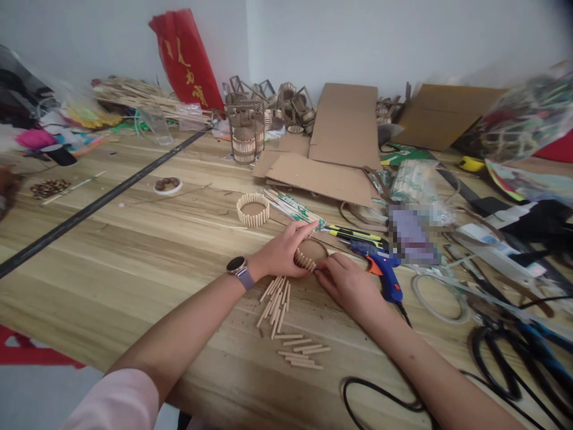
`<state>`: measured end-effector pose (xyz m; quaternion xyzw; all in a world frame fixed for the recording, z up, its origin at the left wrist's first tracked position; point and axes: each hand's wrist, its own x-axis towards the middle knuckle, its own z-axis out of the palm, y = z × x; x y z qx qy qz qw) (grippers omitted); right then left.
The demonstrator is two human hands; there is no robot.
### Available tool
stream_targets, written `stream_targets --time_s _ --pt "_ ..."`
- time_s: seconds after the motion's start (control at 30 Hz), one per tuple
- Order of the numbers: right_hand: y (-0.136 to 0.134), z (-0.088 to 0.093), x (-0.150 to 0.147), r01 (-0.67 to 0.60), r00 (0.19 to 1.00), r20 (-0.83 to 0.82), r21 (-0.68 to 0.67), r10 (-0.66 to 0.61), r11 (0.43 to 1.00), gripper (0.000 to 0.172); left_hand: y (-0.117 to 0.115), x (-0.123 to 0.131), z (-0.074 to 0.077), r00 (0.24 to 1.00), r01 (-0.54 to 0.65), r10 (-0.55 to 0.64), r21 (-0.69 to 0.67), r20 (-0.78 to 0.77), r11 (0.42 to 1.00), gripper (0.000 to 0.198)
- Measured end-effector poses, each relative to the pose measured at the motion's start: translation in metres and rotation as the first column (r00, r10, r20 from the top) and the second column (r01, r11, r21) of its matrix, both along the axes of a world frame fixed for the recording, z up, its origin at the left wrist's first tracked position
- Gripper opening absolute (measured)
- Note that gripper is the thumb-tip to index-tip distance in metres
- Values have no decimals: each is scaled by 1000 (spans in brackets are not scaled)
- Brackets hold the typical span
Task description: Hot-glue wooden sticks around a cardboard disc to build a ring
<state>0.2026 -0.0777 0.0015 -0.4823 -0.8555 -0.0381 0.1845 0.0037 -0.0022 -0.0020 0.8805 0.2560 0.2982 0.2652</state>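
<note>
Two bare hands work over one pale wood-grain worktop (197, 239): the left hand (283, 252), its wrist bearing one round-faced watch with a mauve strap (239, 272), is curled around one partly edged brown ring with short pale wooden sticks along its near side (306, 260), gripping it, while the right hand (351, 283) has its fingertips drawn together against the ring's right edge; whether they pinch a stick, I cannot tell. The ring is between the two hands, near the middle of the worktop. One second round piece, fully fenced with upright pale sticks (253, 210), stands just beyond the left hand. Nearer the body lie two groups of loose cut sticks: one overlapping heap (275, 306), too tangled to count exactly, and one flatter spread of about eight (304, 351). To the right rests one blue glue gun with an orange trigger (378, 263), with one yellow-and-black utility knife (356, 234) just behind it. Farther left are one small white round dish holding brown lumps (168, 190) and one long black bar (111, 197) lying slantwise across the worktop.
</note>
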Motion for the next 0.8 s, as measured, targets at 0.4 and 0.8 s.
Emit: stream_targets --time_s 0.4,0.8 --pt "-1 -3 -3 69 997 -27 -4 -69 998 8 -1 0 2 1000 -10 10 -20 -7 1000 109" --pt "-3 1 -8 152 984 -80 -60 -157 987 11 -2 0 4 1000 -17 17 -27 -9 999 107"
